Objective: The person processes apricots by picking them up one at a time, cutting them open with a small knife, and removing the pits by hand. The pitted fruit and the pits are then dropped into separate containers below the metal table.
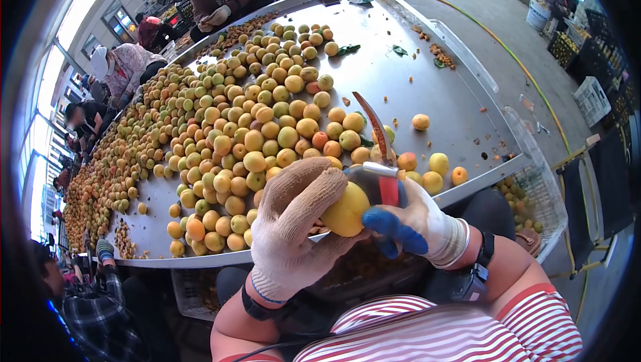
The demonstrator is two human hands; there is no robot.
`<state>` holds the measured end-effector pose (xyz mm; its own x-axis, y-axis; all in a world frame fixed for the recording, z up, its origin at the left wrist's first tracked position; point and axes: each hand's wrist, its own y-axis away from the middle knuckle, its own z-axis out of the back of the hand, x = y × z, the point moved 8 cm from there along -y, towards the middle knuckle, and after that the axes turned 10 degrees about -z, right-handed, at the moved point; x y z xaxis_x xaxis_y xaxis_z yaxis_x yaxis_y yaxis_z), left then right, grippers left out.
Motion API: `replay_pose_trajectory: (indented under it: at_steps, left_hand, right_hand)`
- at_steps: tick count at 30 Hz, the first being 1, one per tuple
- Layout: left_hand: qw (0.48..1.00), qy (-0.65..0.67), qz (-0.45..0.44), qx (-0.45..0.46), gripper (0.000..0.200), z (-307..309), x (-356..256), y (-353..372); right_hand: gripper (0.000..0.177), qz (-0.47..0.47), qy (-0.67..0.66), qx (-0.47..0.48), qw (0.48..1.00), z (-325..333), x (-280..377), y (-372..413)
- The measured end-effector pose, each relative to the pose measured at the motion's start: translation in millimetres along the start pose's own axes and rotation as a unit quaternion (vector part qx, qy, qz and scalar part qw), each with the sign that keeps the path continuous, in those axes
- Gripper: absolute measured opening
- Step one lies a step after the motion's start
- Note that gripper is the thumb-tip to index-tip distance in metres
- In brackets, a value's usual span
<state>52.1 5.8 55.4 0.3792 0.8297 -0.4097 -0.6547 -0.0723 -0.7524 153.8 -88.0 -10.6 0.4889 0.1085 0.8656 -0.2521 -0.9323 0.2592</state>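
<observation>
Yellow fruit [345, 211] sits gripped in the left hand [288, 228], by the metal table's [467, 115] near edge; I see the right hand [426, 218] closed round a red-handled curved knife [382, 139]. I'd brace the fruit without squashing it, left hand clear of the knife.

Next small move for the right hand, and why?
Probably turn the right hand to bring the curved knife round toward the yellow fruit, keeping the point clear of the glove fingers. The left hand has the fruit in its grip, while the blade points up and away from it, over the table.
</observation>
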Motion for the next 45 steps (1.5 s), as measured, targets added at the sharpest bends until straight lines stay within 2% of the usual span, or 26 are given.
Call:
replay_pose_trajectory:
  at_steps: [4, 6, 8, 9, 11, 12, 14, 15, 17, 18, 20, 21, 22, 24, 28, 30, 31, 33, 34, 36, 37, 39, 40, 41, 44, 45]
  left_hand:
    - [1.0, 0.007, 0.001, -0.007, 0.071, -1, 1, 1]
    - [1.0, 0.019, -0.001, -0.008, 0.073, 1, -1, 1]
    - [0.996, -0.019, 0.056, 0.062, 0.089, -4, 1, 2]
    - [0.996, -0.019, 0.057, 0.062, 0.089, -4, 1, 3]
    - [0.982, 0.156, 0.11, -0.003, 0.105, -6, 13, 9]
    - [0.982, 0.156, 0.11, -0.004, 0.105, -8, 15, 12]
    - [0.923, 0.332, 0.177, -0.079, 0.109, -12, 28, 21]
    - [0.923, 0.332, 0.177, -0.079, 0.109, -11, 27, 22]
    - [0.869, 0.416, 0.26, -0.062, 0.104, -19, 28, 29]
    - [0.87, 0.415, 0.26, -0.064, 0.104, -18, 24, 27]
    - [0.82, 0.459, 0.336, -0.061, 0.099, -27, 20, 30]
    - [0.837, 0.44, 0.319, -0.06, 0.094, -27, 19, 29]
    - [0.837, 0.439, 0.32, -0.061, 0.094, -27, 18, 28]
    - [0.855, 0.416, 0.303, -0.06, 0.093, -23, 15, 24]
    - [0.889, 0.367, 0.272, -0.035, 0.095, -16, 20, 29]
    - [0.959, 0.236, 0.155, -0.003, 0.092, -6, 12, 23]
    - [0.959, 0.236, 0.155, -0.004, 0.092, -5, 13, 24]
    - [0.983, 0.152, 0.096, 0.037, 0.09, -2, 8, 20]
    - [0.983, 0.152, 0.096, 0.036, 0.09, -2, 8, 19]
    - [0.988, 0.129, 0.076, 0.041, 0.09, 0, 6, 18]
    - [0.988, 0.13, 0.074, 0.043, 0.09, 0, 4, 19]
    - [0.967, 0.19, 0.169, -0.012, 0.077, -3, 11, 25]
    - [0.898, 0.345, 0.253, -0.101, 0.08, -12, 15, 36]
    - [0.867, 0.397, 0.28, -0.109, 0.084, -20, 14, 37]
    - [0.89, 0.334, 0.291, -0.104, 0.077, -28, 21, 41]
    - [0.891, 0.339, 0.272, -0.134, 0.073, -31, 20, 39]
  right_hand:
    - [0.052, -0.062, 0.012, -0.01, 0.998, 5, -9, -1]
    - [0.05, -0.059, 0.004, -0.002, 0.998, 4, -7, -1]
    - [0.048, -0.056, -0.004, 0.006, 0.998, 5, -8, -1]
    - [0.047, -0.055, -0.06, 0.036, 0.996, 6, -11, 0]
    - [0.046, -0.029, -0.123, 0.081, 0.989, 10, -19, -1]
    - [0.046, -0.028, -0.122, 0.08, 0.989, 10, -16, 0]
    - [0.05, -0.046, -0.112, 0.081, 0.989, 6, -8, 3]
    - [0.05, -0.046, -0.112, 0.081, 0.989, 3, -4, 6]
    - [0.054, -0.008, -0.002, 0.034, 0.999, 2, 8, 9]
    - [0.054, -0.008, -0.002, 0.035, 0.999, 3, 1, 3]
    - [0.062, 0.214, 0.155, -0.03, 0.964, 6, 14, 4]
    - [0.063, 0.161, 0.133, -0.006, 0.978, 6, 6, 6]
    - [0.063, 0.16, 0.132, -0.005, 0.978, 4, 9, 7]
    - [0.064, 0.109, 0.095, -0.036, 0.989, 7, 6, 4]
    - [0.061, 0.089, 0.078, -0.064, 0.991, 21, 1, 3]
    - [0.055, 0.058, 0.061, -0.076, 0.993, 23, 5, 2]
    - [0.048, 0.067, 0.046, -0.081, 0.993, 20, 8, 2]
    - [0.045, 0.038, 0.012, -0.082, 0.996, 18, 8, 4]
    - [0.043, 0.01, -0.022, -0.083, 0.996, 18, 5, 3]
    - [0.04, 0.011, -0.035, -0.075, 0.997, 18, 3, 2]
    - [0.037, 0.013, -0.05, -0.068, 0.996, 19, 1, 1]
    - [0.034, 0.02, -0.047, -0.091, 0.995, 25, -14, -12]
    - [0.032, 0.027, -0.042, -0.12, 0.991, 33, -20, -14]
    - [0.028, 0.061, -0.016, -0.13, 0.99, 36, -20, -15]
    - [0.022, 0.144, 0.07, -0.139, 0.977, 43, -24, -24]
    - [0.022, 0.112, 0.008, -0.121, 0.986, 42, -32, -31]
